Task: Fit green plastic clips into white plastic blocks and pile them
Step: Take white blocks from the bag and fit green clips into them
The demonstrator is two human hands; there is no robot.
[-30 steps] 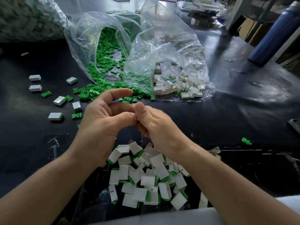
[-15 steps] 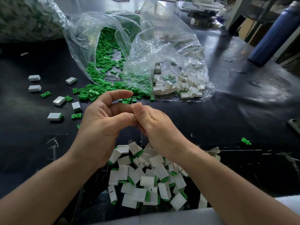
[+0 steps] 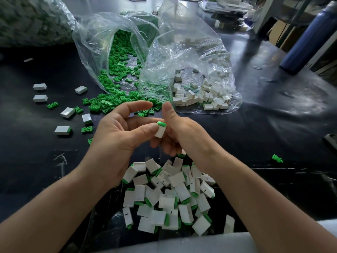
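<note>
A black table (image 3: 255, 125) fills the view, with a clear bag of green clips (image 3: 102, 52) spilling open at the back, a second bag of white blocks (image 3: 200, 61) just beside it, and a blue bottle (image 3: 308, 39) well apart at the far right. Above the near edge, the left hand (image 3: 116, 136) pinches a white block (image 3: 160, 132) with its thumb against the side, its forefinger lifted free. A green clip (image 3: 161, 123) shows at the block's top end. The right hand (image 3: 186, 136) has its thumb raised clear and its fingers curled under and behind the block; whether they grip it I cannot tell. The pile (image 3: 169, 198) of finished blocks lies directly below. The clip may not be fully seated, since some green stands proud, so dropping the block now could add a loose one to the pile. The hold is also light, by a thumb tip, and a slip could send the block bouncing off the pile, which already reaches close to the table's near edge.
</note>
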